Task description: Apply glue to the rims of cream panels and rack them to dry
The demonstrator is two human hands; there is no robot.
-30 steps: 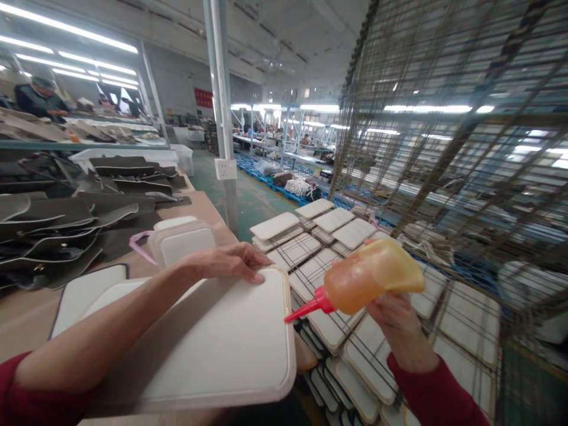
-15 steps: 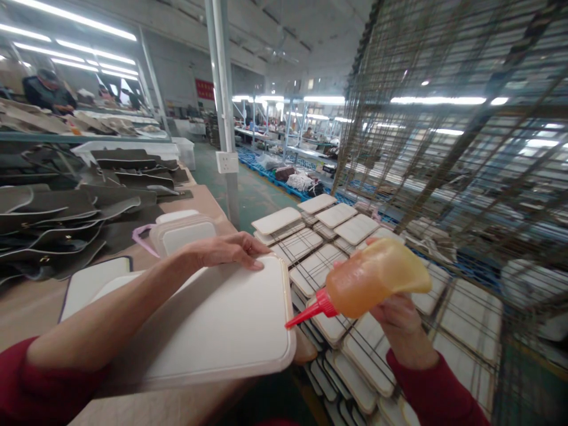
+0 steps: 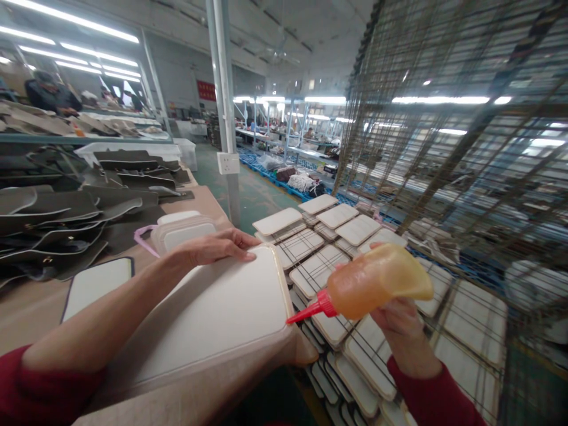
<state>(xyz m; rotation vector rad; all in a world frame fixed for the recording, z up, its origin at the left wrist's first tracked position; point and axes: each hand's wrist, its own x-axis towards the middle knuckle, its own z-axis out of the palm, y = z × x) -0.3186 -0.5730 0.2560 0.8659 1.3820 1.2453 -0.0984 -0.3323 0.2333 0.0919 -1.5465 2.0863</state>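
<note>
My left hand (image 3: 224, 247) is closed on the far edge of a white rounded panel (image 3: 213, 313), thumb on top and fingers beneath. The panel lies tilted over the table's corner. In my right hand (image 3: 399, 319) is a squeeze bottle (image 3: 377, 281) of amber liquid, probably glue, held sideways. Its red nozzle (image 3: 310, 310) points left, and the tip touches the panel's right edge near the front corner. A shiny wet line runs along that edge. Most of my right fingers are hidden behind the bottle.
Wire racks (image 3: 310, 245) bearing several rounded panels stand to the right, with raised wire grids (image 3: 444, 118) above. On the brown table (image 3: 204, 204) are a stack of small panels (image 3: 189, 231), a dark-edged panel (image 3: 100, 284) and dark leather pieces (image 3: 57, 219). A metal post (image 3: 226, 118) rises behind.
The panel has shifted and turned slightly, its front right corner drawing back to the left. My left hand has moved a little left with it. The nozzle tip is now nearer the corner.
</note>
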